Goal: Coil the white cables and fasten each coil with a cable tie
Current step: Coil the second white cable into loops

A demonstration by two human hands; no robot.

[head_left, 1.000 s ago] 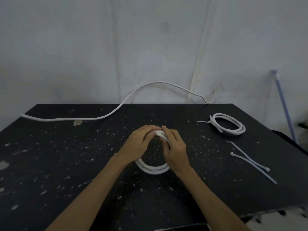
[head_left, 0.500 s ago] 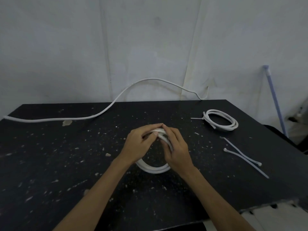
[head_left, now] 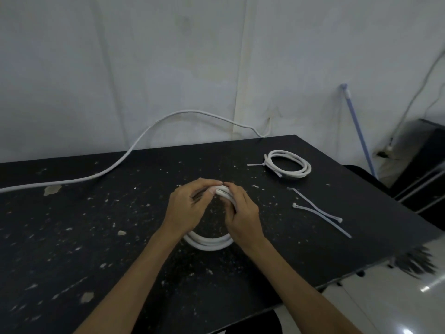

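- Black speckled table (head_left: 72, 237): carries everything below.
- Loose white cable (head_left: 134, 145): uncoiled, runs from the table's left edge up to the wall. It is well apart from the hands, on the left hand's side.
- Working coil (head_left: 209, 242): at table centre. The near arc appears to rest on the surface and the far arc is raised between the hands.
- Left hand (head_left: 185, 208) and right hand (head_left: 243, 213): fingertips meet at the far arc, both pinching the bundled turns. Cannot tell if a tie is under the fingers.
- Tied coil (head_left: 305, 165): flat at far right, tie tail pointing left.
- Spare cable ties (head_left: 315, 210): two, crossed, near the right hand on its right, long axes running far-left to near-right. Judgement: the right hand is nearer and should fetch one while the left pinches alone.
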